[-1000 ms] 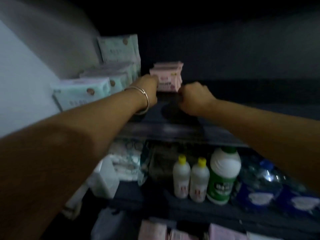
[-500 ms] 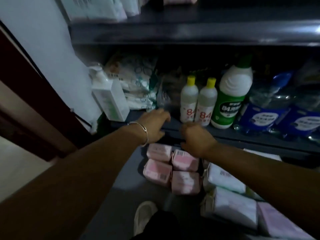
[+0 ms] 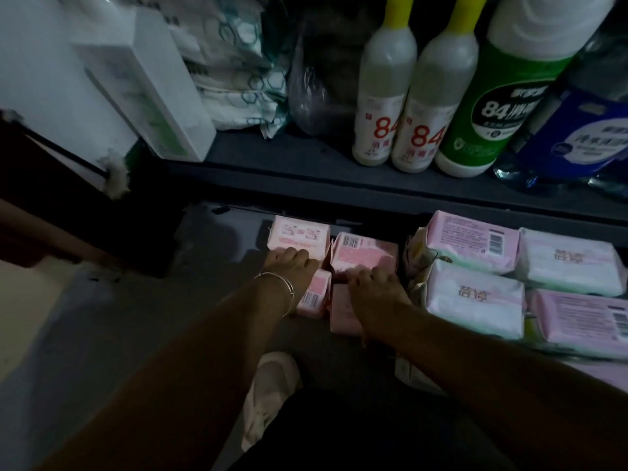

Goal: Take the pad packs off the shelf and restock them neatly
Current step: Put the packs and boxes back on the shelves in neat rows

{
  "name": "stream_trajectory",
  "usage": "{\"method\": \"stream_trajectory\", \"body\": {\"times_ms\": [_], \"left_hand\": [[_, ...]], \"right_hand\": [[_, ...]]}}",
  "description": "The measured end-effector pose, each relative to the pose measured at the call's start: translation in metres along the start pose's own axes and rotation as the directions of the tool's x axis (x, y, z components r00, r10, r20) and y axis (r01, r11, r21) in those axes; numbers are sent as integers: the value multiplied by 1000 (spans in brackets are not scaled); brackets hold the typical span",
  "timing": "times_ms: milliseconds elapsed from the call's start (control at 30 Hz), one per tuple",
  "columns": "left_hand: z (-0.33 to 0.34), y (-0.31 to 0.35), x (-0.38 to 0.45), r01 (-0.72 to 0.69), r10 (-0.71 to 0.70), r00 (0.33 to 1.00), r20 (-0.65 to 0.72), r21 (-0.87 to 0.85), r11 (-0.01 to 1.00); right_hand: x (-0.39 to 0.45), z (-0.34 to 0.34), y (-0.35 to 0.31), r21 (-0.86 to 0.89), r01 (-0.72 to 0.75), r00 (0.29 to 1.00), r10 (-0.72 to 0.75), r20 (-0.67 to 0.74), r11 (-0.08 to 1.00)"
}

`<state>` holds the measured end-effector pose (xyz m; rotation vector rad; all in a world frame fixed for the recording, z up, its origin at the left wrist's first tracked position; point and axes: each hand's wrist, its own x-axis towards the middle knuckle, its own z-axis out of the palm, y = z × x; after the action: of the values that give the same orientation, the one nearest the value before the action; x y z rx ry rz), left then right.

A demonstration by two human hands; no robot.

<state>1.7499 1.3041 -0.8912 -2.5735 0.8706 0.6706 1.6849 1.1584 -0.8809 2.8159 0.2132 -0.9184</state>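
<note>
Four small pink pad packs, soft plastic-wrapped blocks with rounded corners, lie in a two-by-two cluster on the dark floor under the grey shelf (image 3: 306,171). The left hand (image 3: 292,266), a thin metal bangle (image 3: 283,290) on its wrist, rests its fingers on the near edge of the far-left pack (image 3: 299,234); the near-left pack (image 3: 314,294) lies partly under its wrist. The right hand (image 3: 373,287) has curled fingers on the near edge of the far-right pack (image 3: 365,254), covering part of the near-right pack (image 3: 343,314). In this dim light I cannot tell whether either hand grips or merely presses. Just to the right sit larger, pillowy pink-and-white packs (image 3: 472,297).
</note>
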Motion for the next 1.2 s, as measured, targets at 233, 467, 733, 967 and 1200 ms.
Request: {"method": "stream_trajectory", "body": {"times_ms": [233, 467, 733, 967, 1200], "left_hand": [[11, 9, 13, 11, -10, 999, -44, 25, 1000], [-50, -32, -12, 80, 18, 965, 262, -358, 930], [-189, -84, -82, 192, -9, 962, 274, -648, 737], [-334, -92, -150, 69, -10, 995, 96, -633, 771], [-442, -98, -185, -72, -32, 987, -157, -612, 788]], "right_hand": [[20, 13, -2, -71, 8, 999, -10, -32, 997], [4, -55, 27, 464, 3, 985, -81, 149, 886], [-74, -181, 81, 703, 119, 990, -134, -34, 702], [-161, -285, 142, 772, 259, 960, -65, -274, 581], [-223, -367, 190, 711, 401, 881, -30, -472, 578]]}}
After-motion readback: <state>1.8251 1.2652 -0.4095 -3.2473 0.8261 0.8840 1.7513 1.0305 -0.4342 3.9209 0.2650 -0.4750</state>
